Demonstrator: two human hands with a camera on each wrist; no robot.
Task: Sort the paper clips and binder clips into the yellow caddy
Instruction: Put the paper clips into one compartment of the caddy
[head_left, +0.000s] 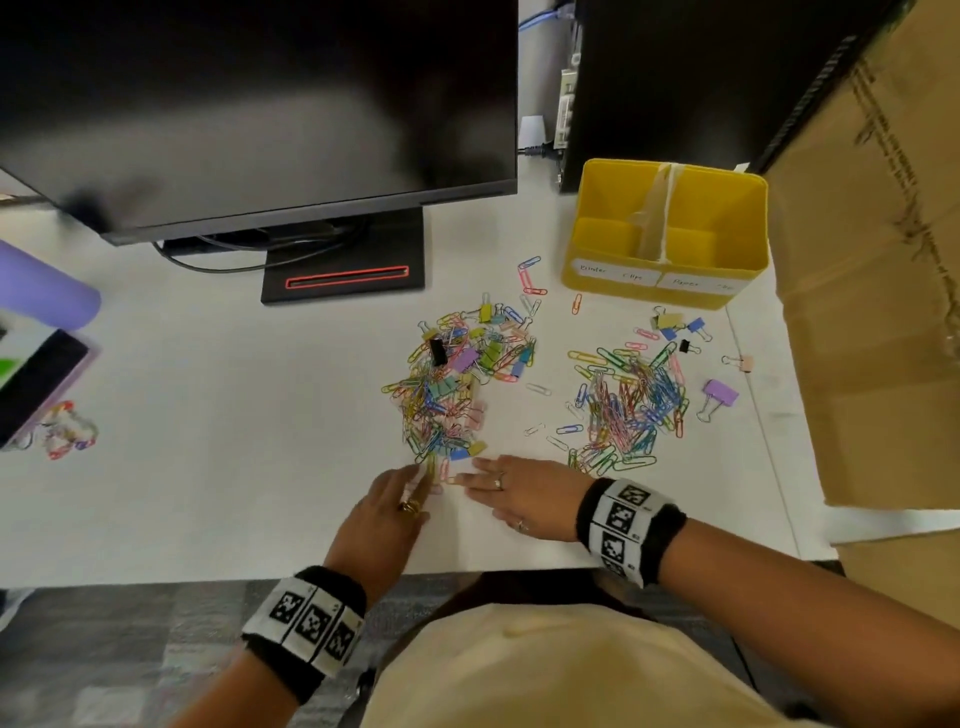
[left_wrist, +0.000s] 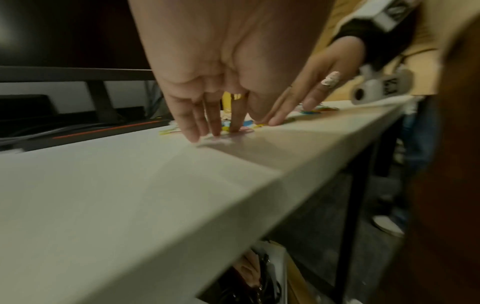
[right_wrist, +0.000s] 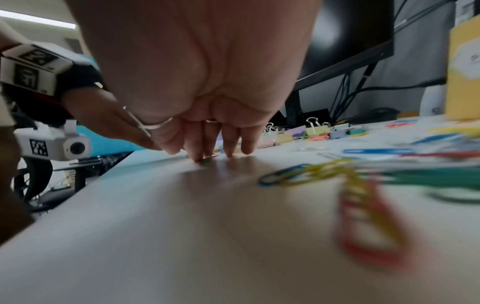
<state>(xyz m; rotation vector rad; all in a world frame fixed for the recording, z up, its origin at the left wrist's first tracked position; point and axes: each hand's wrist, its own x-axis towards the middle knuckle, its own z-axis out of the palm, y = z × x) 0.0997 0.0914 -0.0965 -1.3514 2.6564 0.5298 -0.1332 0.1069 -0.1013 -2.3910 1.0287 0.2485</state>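
Note:
A mixed heap of coloured paper clips and binder clips (head_left: 460, 379) lies mid-desk. To its right sits a pile of paper clips (head_left: 628, 405), with a few binder clips (head_left: 675, 325) beyond it. The yellow caddy (head_left: 665, 234) stands behind, its compartments labelled at the front. My left hand (head_left: 410, 483) lies flat with straight fingers (left_wrist: 215, 131) pressing on clips at the heap's near edge. My right hand (head_left: 485, 475) is flat too, and its fingertips (right_wrist: 200, 158) press a clip just beside the left hand. Neither hand holds anything.
A black monitor (head_left: 249, 104) on its stand (head_left: 345, 275) fills the back left. A computer tower (head_left: 701, 78) stands behind the caddy and a cardboard box (head_left: 883, 286) to the right. A phone (head_left: 36, 384) and a purple cylinder (head_left: 41, 286) lie far left. The desk edge (head_left: 208, 577) is close.

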